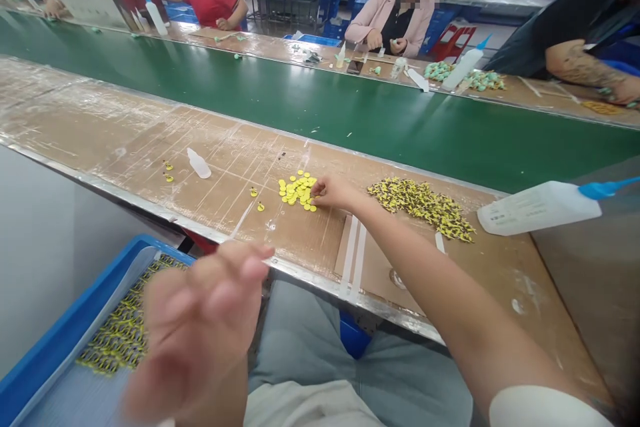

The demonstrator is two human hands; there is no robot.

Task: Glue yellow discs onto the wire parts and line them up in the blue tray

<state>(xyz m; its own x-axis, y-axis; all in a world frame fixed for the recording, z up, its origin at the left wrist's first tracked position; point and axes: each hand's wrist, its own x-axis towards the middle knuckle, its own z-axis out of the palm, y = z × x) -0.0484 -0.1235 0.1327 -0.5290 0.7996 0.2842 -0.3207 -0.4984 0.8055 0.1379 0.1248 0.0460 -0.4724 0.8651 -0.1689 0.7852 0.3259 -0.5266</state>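
My right hand (pixel 331 192) reaches over the table to the right edge of a pile of flat yellow discs (pixel 296 188). Its fingertips are bent together at the discs; whatever lies between them is hidden. Close to the camera, my left hand (pixel 203 320) is raised in front of the table edge, smeared by motion, its fingers partly curled. Behind it, a blue tray (pixel 65 317) lined with white sheet holds rows of small yellow-and-dark pieces (pixel 120 327). A heap of similar pieces (pixel 423 205) lies right of my right hand.
A small white bottle (pixel 199 164) lies left of the discs, near a few loose yellow-and-dark pieces (pixel 257 207). At the right lies a large white bottle (pixel 540 208) with a blue nozzle. Beyond runs a green conveyor belt (pixel 280 93), with several people seated across it.
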